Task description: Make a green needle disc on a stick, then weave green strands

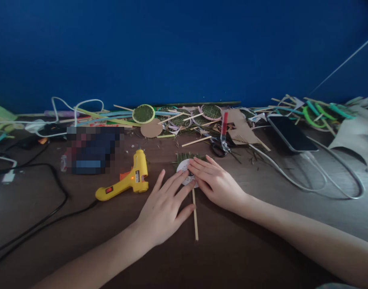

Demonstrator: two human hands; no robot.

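Both hands press down on a round white paper disc (184,165) with dark print, lying over a woven green leaf piece (181,155) whose fringed edge shows beyond it. From under the disc a thin wooden stick (196,224) runs toward me along the table. Fingers spread, my left hand (168,202) rests its fingertips on the disc's left and near side, its thumb by the stick. My right hand (216,180) lies flat with extended fingers across the disc's right side, hiding part of it.
A yellow glue gun (132,178), its orange light lit, lies left with a black cord. Scissors (216,147), a red-handled tool (224,130), cardboard (240,126) and round woven leaf fans (143,114) lie behind. A phone (292,133) with white cables is at right; a blue wall (184,48) stands behind.
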